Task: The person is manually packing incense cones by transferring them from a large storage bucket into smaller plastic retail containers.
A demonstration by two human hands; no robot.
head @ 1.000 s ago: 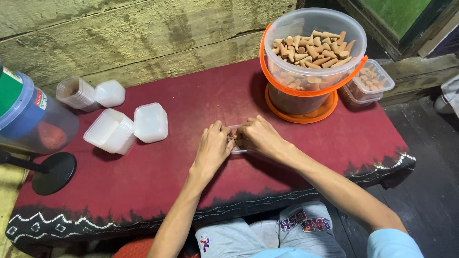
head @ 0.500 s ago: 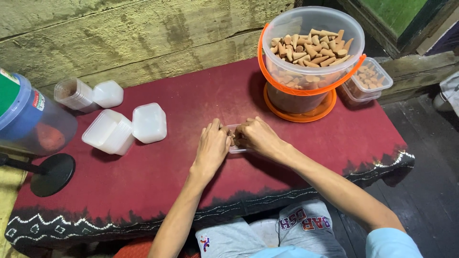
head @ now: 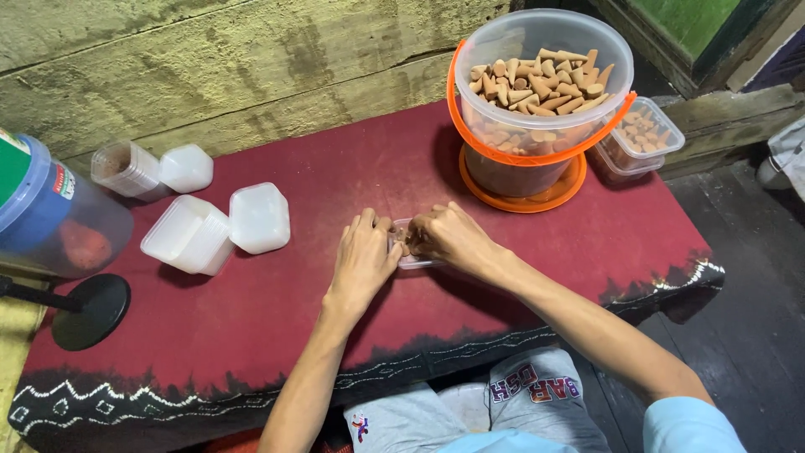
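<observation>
A small clear plastic container with brown cones in it sits on the red cloth at the table's middle. My left hand lies against its left side, fingers stretched over the rim, steadying it. My right hand curls over its right side, fingertips pinched on the cones inside. The two hands hide most of the container.
A clear bucket with an orange handle, full of brown cones, stands at the back right on an orange lid. Beside it is a filled clear box. Stacks of empty containers and lids lie left, near a blue jar and a black stand base.
My left hand has slid slightly left and its fingers have flattened along the container. My right hand stays over the cones.
</observation>
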